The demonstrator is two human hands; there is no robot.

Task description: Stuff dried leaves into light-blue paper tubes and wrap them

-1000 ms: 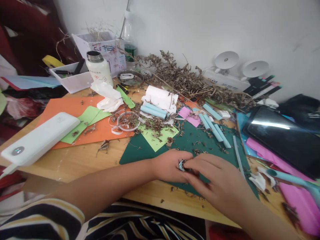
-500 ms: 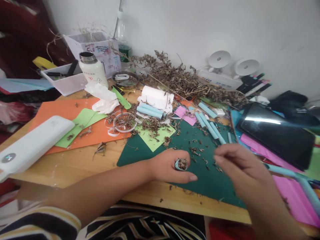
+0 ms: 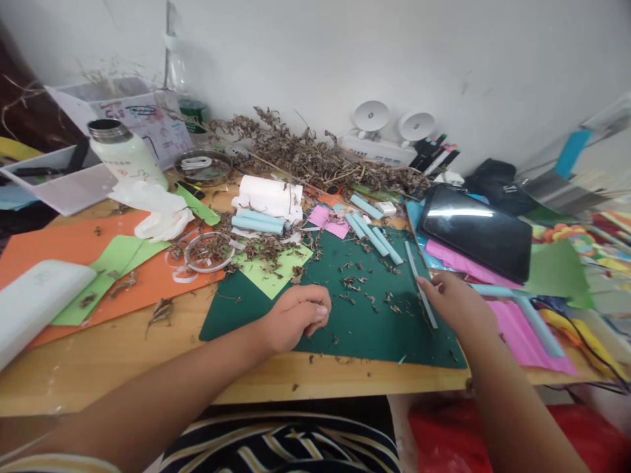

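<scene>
My left hand [image 3: 302,314] is curled closed above the front of the green cutting mat [image 3: 315,338]. In the earlier frame it holds a blue paper tube packed with dried leaves; now the fingers hide that tube. Toward the mat's right side, my right hand [image 3: 461,305] pinches a thin pale-blue strip [image 3: 413,264], which slants across the mat's edge. Dried leaf crumbs [image 3: 351,282] are scattered between the hands. Several rolled blue paper tubes [image 3: 372,236] lie farther back on the mat.
A heap of dried leafy stems [image 3: 315,154] runs along the wall. To the left are a white power bank [image 3: 44,295], orange paper [image 3: 148,302], a tape ring [image 3: 210,253] and an uncapped bottle [image 3: 131,157]. A black tablet [image 3: 478,230] lies at right, near pink paper [image 3: 530,338].
My right hand has come down and taken hold of the thin strip. My left hand has turned, so the tube's leaf-filled end no longer shows. The camera view has shifted right.
</scene>
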